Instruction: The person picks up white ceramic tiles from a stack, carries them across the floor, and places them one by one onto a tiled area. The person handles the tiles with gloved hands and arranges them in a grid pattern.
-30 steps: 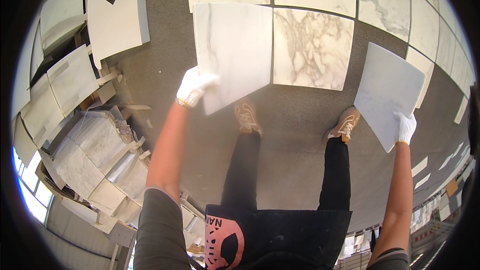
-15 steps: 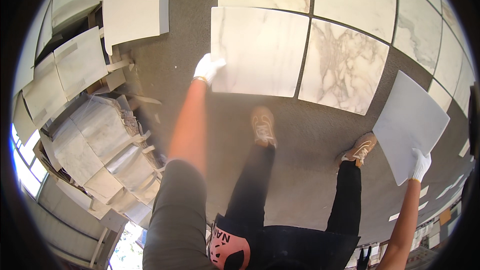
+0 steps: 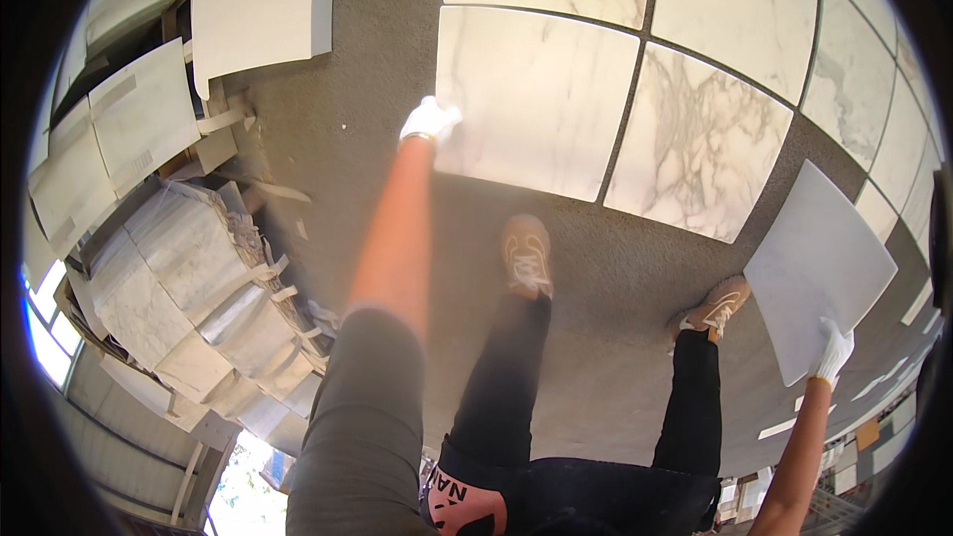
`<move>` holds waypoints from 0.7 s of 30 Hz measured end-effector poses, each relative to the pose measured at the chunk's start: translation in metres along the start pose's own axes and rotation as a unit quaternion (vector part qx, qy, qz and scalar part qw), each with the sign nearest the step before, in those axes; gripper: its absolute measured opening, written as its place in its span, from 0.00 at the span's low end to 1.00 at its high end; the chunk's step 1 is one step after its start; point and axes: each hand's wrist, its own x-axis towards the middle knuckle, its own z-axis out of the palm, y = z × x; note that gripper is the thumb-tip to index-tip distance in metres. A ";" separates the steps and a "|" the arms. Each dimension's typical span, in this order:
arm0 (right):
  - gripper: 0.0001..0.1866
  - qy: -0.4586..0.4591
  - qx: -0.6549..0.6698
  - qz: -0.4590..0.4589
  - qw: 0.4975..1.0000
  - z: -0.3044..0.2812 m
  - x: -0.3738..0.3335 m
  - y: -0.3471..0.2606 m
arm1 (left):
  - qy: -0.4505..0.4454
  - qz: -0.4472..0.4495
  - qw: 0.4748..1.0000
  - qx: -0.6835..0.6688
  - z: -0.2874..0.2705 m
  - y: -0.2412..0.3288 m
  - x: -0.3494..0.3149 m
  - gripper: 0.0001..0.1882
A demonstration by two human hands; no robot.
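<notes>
My left hand (image 3: 430, 120), in a white glove, is at the left edge of a pale marble tile (image 3: 536, 99) lying on the floor. Its fingers are bent at that edge and the thumb reaches over the top face. To the right lies a marble tile with strong brown-grey veins (image 3: 700, 139), a narrow gap between the two. Out to the right, my gloved right hand (image 3: 832, 350) grips the lower edge of a plain grey-white tile (image 3: 819, 263), which stands tilted beside my right shoe (image 3: 717, 306).
More veined tiles (image 3: 735, 10) form a grid with dark gaps beyond. Stacked tiles with wooden strips and torn wrapping (image 3: 169, 288) crowd the left side. At the upper left stands a white slab or box (image 3: 260, 10). My left shoe (image 3: 526, 253) is on the grey floor (image 3: 437, 238).
The pale tile has shifted slightly right and nearer me, so the seam beyond it shows more evenly. My left hand stays at its edge; the right still holds its tile. The view has moved a little.
</notes>
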 end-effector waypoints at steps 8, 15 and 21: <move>0.20 0.001 -0.004 -0.007 1.000 0.003 -0.004 -0.003 | 0.003 -0.031 0.999 0.014 0.001 0.009 -0.005 0.37; 0.18 -0.009 0.017 -0.001 1.000 -0.002 0.000 0.000 | 0.025 -0.041 0.998 0.037 0.005 0.011 -0.006 0.34; 0.17 -0.016 0.017 0.011 1.000 -0.007 0.004 0.002 | 0.026 -0.086 0.988 0.126 0.004 0.011 -0.015 0.33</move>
